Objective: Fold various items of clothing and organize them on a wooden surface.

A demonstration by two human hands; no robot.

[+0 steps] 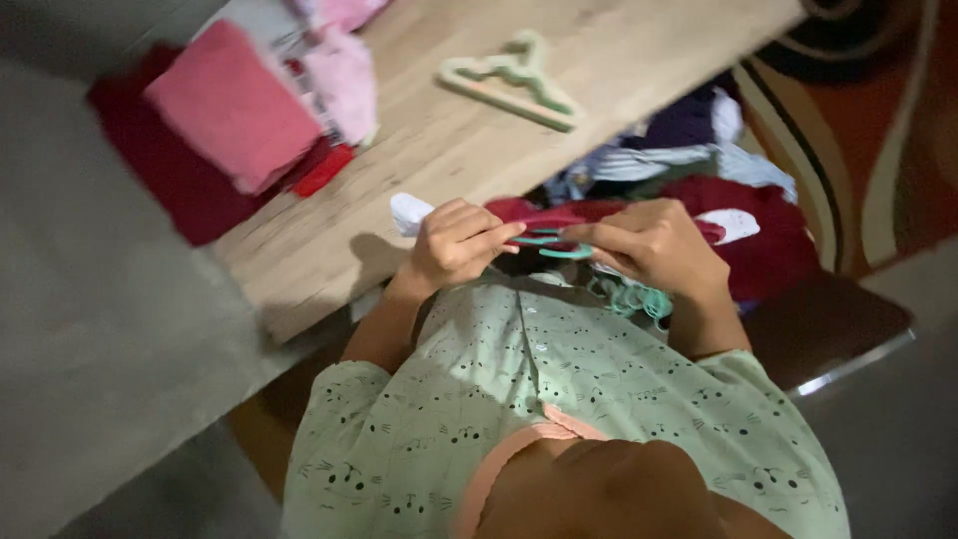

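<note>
Teal plastic shows between our two hands — a small hanger pinched at the edge of the worktop. Our left hand is curled shut, fingers folded over the hanger's thin bar and over a dark red garment that drapes across it. Our right hand is closed too, thumb and fingertips clamped on the hanger's curved end and on the same red cloth. The two hands sit close together, almost touching, just above our chest.

Just beside the left hand a white scrap of cloth pokes out onto the wood. Below the right wrist hangs a bunch of more teal hangers, partly hidden by the arm. Behind the hands lies a heap of clothes — dark red, blue, white and navy pieces tumbled together, with a white spotted piece just past the right hand.

Farther out on the worktop a pale green hanger lies flat on its own, well apart from the hands. At the far left corner rests a stack of folded clothes, pink on top of dark red, with a lighter pink piece beside it. To the right of the worktop a patterned rug covers the floor. We wear a light green printed top.
</note>
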